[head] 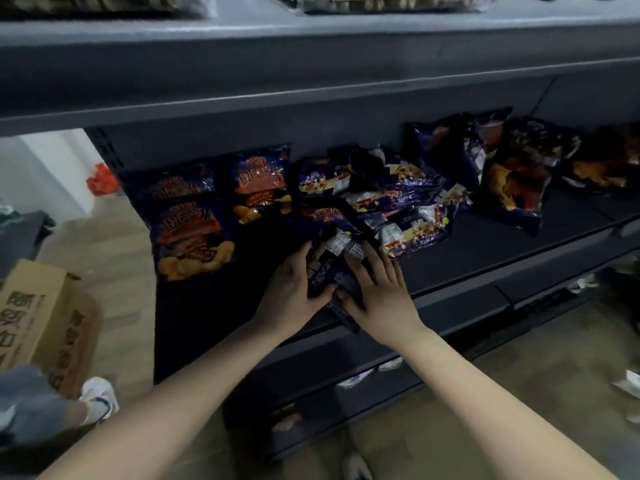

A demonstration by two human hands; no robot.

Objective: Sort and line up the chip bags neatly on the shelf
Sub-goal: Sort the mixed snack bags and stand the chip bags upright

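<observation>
Purple foil chip bag at dark metal shelf front edge, gripped by both left hand and right hand, probably to square it up before it joins 3 orange-printed chip bags left.

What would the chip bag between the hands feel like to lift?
Probably light and floppy: the chip bag looks crumpled between the left hand and right hand. Its glossy film looks slippery. Squeezing would likely crush chips.

Probably a shop: dark metal shelving stocked with chip bags, carton nearby
</observation>
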